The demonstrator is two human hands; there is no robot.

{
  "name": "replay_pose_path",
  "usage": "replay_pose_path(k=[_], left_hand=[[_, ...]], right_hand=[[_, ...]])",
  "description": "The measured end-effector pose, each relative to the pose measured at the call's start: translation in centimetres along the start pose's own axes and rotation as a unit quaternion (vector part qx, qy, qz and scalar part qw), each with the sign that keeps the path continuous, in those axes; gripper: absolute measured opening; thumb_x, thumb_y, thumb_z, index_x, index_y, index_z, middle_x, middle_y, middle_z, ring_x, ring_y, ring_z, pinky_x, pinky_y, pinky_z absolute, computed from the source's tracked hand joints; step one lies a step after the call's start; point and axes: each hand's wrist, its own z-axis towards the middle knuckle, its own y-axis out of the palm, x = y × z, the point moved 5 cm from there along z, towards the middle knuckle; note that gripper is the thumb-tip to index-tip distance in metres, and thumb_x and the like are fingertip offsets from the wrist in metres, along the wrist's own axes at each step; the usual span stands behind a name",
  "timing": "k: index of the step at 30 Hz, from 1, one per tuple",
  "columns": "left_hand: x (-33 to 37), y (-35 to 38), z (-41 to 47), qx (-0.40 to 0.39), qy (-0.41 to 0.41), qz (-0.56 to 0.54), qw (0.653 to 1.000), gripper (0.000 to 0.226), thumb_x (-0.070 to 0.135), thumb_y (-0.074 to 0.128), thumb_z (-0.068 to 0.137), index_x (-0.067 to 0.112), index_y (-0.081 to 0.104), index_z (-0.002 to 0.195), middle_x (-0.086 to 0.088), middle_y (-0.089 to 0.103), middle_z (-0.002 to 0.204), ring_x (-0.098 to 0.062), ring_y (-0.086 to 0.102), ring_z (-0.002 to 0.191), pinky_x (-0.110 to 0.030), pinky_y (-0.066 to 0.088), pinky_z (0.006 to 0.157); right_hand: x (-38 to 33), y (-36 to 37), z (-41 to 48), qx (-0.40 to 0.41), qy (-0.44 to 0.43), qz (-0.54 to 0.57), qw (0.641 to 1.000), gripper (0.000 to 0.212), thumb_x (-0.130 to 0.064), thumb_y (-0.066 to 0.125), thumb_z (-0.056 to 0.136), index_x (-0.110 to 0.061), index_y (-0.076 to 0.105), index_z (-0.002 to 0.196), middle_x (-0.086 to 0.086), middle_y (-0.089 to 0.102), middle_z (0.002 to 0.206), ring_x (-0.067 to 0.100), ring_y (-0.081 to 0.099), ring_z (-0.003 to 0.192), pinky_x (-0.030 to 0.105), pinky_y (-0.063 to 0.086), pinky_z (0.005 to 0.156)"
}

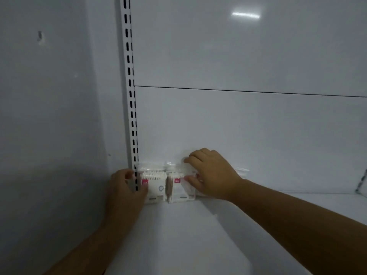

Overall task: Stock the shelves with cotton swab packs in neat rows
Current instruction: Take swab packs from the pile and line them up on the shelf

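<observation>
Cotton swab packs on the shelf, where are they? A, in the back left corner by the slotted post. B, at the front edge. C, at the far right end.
A: the packs stand against the back panel beside the slotted post, with the left hand and right hand holding them.

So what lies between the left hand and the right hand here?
Head view: two clear-wrapped cotton swab packs with pink labels, side by side, left hand and right hand holding them.

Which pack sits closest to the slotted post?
The left pack, at the left hand; the other pack stands to its right, in the right hand.
</observation>
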Motion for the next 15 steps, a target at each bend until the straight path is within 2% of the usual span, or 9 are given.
replay_pose_path(k=[1,3,4,6,8,10,11,13,15], left_hand=[[1.8,-0.6,0.0,0.019,0.062,0.028,0.998,0.032,0.0,0.074,0.073,0.012,0.059,0.098,-0.002,0.058,0.092,-0.018,0.053,0.082,-0.029,0.042,0.072],[6.5,-0.3,-0.2,0.001,0.179,0.07,0.981,0.028,-0.006,0.07,0.073,0.011,0.06,0.092,0.0,0.055,0.09,-0.017,0.049,0.083,-0.024,0.038,0.07],[9.1,0.6,-0.3,-0.039,0.214,0.081,0.973,0.026,-0.005,0.068,0.076,0.014,0.059,0.09,0.002,0.056,0.088,-0.015,0.05,0.08,-0.02,0.037,0.068],[14.6,4.3,-1.1,-0.179,0.229,0.094,0.952,0.02,0.009,0.062,0.087,0.027,0.057,0.095,0.006,0.061,0.092,-0.009,0.053,0.074,-0.018,0.042,0.066],[19.7,10.0,-2.7,-0.339,0.235,0.147,0.899,0.019,0.029,0.056,0.093,0.033,0.053,0.112,0.009,0.063,0.111,-0.005,0.056,0.082,-0.021,0.043,0.071],[24.8,16.1,-5.6,-0.458,0.242,0.218,0.827,0.048,0.046,0.049,0.095,0.03,0.038,0.139,0.004,0.05,0.138,-0.013,0.055,0.109,-0.026,0.04,0.092],[27.2,19.1,-7.6,-0.499,0.248,0.256,0.79,0.059,0.053,0.044,0.096,0.028,0.027,0.147,0.002,0.041,0.148,-0.017,0.048,0.125,-0.029,0.035,0.103],[31.4,24.7,-12.3,-0.534,0.28,0.329,0.727,0.07,0.058,0.034,0.097,0.024,0.011,0.153,-0.001,0.023,0.159,-0.021,0.029,0.143,-0.034,0.022,0.115],[35.6,29.6,-17.7,-0.534,0.319,0.346,0.703,0.071,0.058,0.03,0.098,0.021,0.007,0.154,-0.002,0.013,0.162,-0.02,0.018,0.147,-0.034,0.015,0.117]], right_hand=[[1.1,-1.1,-0.9,0.003,0.002,-0.009,1.0,0.039,-0.038,0.06,0.087,-0.01,0.064,0.113,0.008,0.063,0.107,0.027,0.057,0.096,0.037,0.046,0.079],[4.3,-3.1,-3.5,-0.051,0.028,-0.054,0.997,0.04,-0.04,0.054,0.09,-0.014,0.059,0.121,0.006,0.06,0.115,0.025,0.054,0.102,0.035,0.043,0.084],[6.2,-3.9,-5.0,-0.089,0.049,-0.077,0.992,0.043,-0.042,0.05,0.092,-0.017,0.055,0.127,0.004,0.057,0.121,0.023,0.051,0.107,0.034,0.041,0.089],[10.1,-5.8,-8.5,-0.152,0.107,-0.114,0.976,0.049,-0.046,0.045,0.093,-0.02,0.046,0.135,0.003,0.052,0.131,0.022,0.046,0.116,0.034,0.039,0.096],[13.5,-8.1,-12.8,-0.199,0.174,-0.127,0.956,0.055,-0.048,0.046,0.093,-0.023,0.039,0.141,0.003,0.045,0.14,0.023,0.041,0.126,0.037,0.036,0.102],[16.7,-10.7,-18.2,-0.211,0.231,-0.124,0.942,0.06,-0.048,0.048,0.092,-0.025,0.034,0.145,0.004,0.036,0.148,0.024,0.033,0.135,0.039,0.031,0.108],[18.2,-12.1,-21.3,-0.214,0.26,-0.121,0.934,0.06,-0.048,0.048,0.092,-0.025,0.032,0.145,0.004,0.032,0.151,0.024,0.03,0.138,0.04,0.029,0.11],[20.7,-15.0,-27.8,-0.222,0.304,-0.135,0.916,0.062,-0.048,0.049,0.093,-0.023,0.031,0.146,0.007,0.029,0.152,0.025,0.026,0.14,0.041,0.029,0.112],[23.0,-18.0,-34.9,-0.235,0.341,-0.155,0.897,0.063,-0.047,0.049,0.093,-0.021,0.029,0.147,0.01,0.028,0.152,0.027,0.025,0.14,0.043,0.029,0.112]])
